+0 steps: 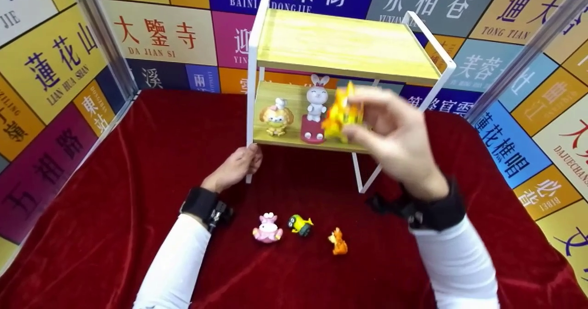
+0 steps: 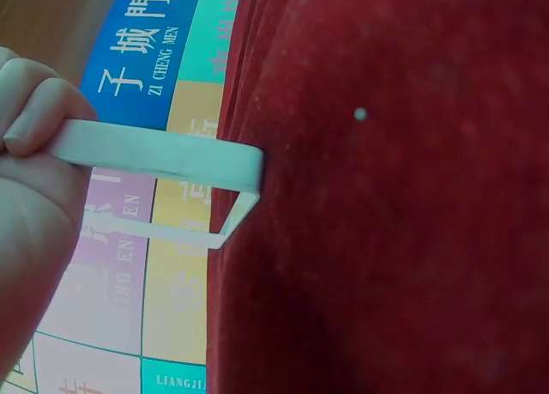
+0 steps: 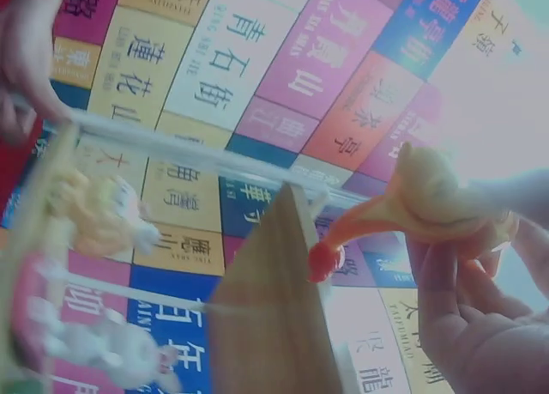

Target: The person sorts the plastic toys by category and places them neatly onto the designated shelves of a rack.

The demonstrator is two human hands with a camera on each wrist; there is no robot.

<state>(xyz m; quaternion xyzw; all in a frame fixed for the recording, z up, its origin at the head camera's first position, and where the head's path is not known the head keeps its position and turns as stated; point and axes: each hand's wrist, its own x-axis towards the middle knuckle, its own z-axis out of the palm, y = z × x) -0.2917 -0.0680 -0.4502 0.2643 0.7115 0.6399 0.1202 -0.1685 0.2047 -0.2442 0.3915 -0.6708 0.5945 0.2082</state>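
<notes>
In the head view my left hand (image 1: pixel 234 166) grips the white front leg of a small two-tier shelf (image 1: pixel 342 42); the left wrist view shows fingers curled round that white frame (image 2: pixel 163 149). My right hand (image 1: pixel 402 137) pinches a yellow-and-orange toy figure (image 1: pixel 341 114) between thumb and fingers, in front of the lower tier's right part. The right wrist view shows this toy figure (image 3: pixel 429 197) with a red tip pointing off it. On the lower tier stand a yellow dog-like figurine (image 1: pixel 276 118) at the left and a white rabbit figurine (image 1: pixel 317 98) on a dark red base.
On the red velvet cloth (image 1: pixel 183 263) nearer me lie a pink figurine (image 1: pixel 268 229), a yellow-and-dark figurine (image 1: pixel 301 225) and an orange animal figurine (image 1: pixel 338 242). Panels with Chinese place names (image 1: pixel 161 36) surround the cloth, with clear upright edges at both sides.
</notes>
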